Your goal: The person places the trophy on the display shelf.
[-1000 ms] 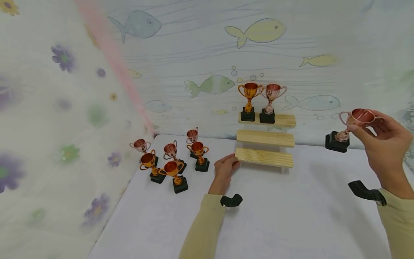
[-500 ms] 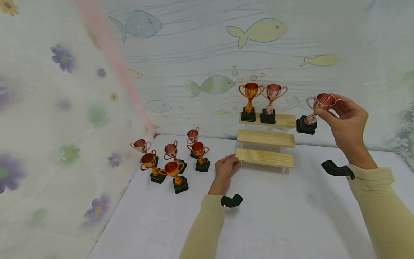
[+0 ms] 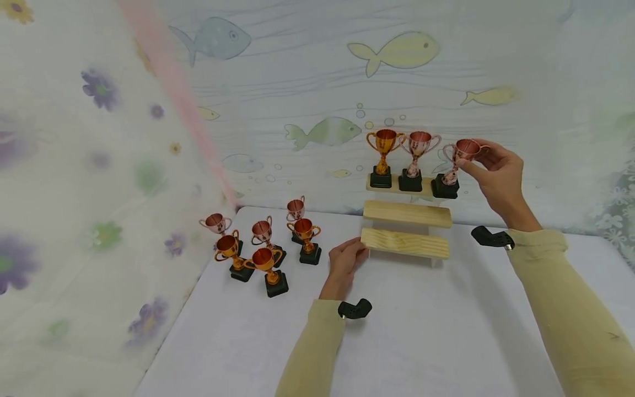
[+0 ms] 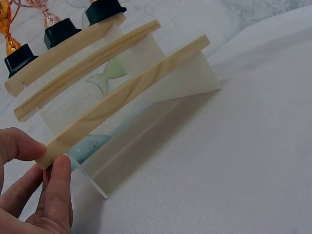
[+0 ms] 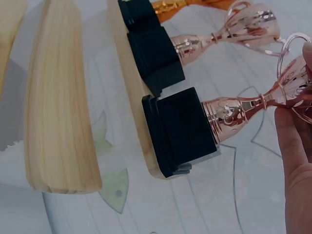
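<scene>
A three-step wooden display stand (image 3: 407, 213) stands at the back of the white table. My left hand (image 3: 343, 266) pinches the left end of its lowest board (image 4: 122, 95), thumb on top and fingers beneath. With my right hand (image 3: 498, 175) I hold a rose-gold trophy cup (image 3: 450, 175) by its cup. Its black base (image 5: 183, 131) is right at the top board's right end in the right wrist view. Left of it on that board stand a gold trophy (image 3: 382, 160) and another rose-gold trophy (image 3: 415, 162), both upright.
Several gold and rose-gold trophies stand grouped on the table's left side, a gold trophy (image 3: 270, 271) at their front. A fish-patterned curtain (image 3: 317, 82) hangs behind, and a flowered curtain (image 3: 99, 182) borders the table's left edge.
My right hand has carried the rose-gold trophy leftward from the far right, over to the top board's right end. The left hand keeps its grip on the stand.
</scene>
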Available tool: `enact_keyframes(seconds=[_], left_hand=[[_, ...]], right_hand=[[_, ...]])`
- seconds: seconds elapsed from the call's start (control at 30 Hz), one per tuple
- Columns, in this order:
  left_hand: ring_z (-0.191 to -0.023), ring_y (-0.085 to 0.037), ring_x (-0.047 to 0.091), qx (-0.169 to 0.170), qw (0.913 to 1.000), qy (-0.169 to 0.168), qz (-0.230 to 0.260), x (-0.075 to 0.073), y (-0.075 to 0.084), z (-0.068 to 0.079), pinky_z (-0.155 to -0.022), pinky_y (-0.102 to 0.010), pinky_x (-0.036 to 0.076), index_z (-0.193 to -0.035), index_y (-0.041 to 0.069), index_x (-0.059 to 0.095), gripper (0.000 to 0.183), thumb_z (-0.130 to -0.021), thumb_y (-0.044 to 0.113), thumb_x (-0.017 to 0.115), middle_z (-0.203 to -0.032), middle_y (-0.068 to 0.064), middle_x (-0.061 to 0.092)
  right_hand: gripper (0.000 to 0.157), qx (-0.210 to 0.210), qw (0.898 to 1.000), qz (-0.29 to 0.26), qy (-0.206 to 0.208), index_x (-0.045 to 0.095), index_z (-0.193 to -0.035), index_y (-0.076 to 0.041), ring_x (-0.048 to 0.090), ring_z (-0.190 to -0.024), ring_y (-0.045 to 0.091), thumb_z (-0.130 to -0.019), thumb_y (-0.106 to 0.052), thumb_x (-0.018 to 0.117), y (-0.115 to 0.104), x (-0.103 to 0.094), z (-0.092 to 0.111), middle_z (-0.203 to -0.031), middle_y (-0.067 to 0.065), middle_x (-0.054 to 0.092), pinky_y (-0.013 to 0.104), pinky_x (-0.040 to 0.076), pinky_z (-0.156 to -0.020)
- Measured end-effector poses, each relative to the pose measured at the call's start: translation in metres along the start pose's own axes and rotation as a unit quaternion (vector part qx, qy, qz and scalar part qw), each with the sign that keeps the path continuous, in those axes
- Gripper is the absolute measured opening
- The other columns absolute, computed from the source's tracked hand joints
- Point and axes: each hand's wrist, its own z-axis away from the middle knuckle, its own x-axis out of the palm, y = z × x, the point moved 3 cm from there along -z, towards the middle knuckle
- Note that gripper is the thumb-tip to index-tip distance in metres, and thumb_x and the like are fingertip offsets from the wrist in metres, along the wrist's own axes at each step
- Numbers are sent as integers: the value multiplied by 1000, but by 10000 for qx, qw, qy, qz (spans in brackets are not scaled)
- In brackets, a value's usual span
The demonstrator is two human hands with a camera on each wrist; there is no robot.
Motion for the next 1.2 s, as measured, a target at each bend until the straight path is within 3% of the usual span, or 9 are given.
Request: enact_keyframes(seconds=[0.5,1.2], left_hand=[[-97,-19,70,-74,10000,2,51,-2,0,1,-91,-30,60,-117,-4,72,29,-89,-1,70,-116,-19,70],[-93,-17,71,-4,9999,-57,85,-1,2,5,-90,-31,60,-117,-6,71,29,-89,-3,69,-116,-21,70]], right_hand=[[37,4,9972,745,-12,71,-122,-5,64,-95,7,-86,1,79,11,14,-13,-99,-7,68,11,51,-85],[40,-37,9958,909,26,70,-125,-5,63,-92,6,-86,1,78,14,21,-16,-99,-9,68,14,50,-85]])
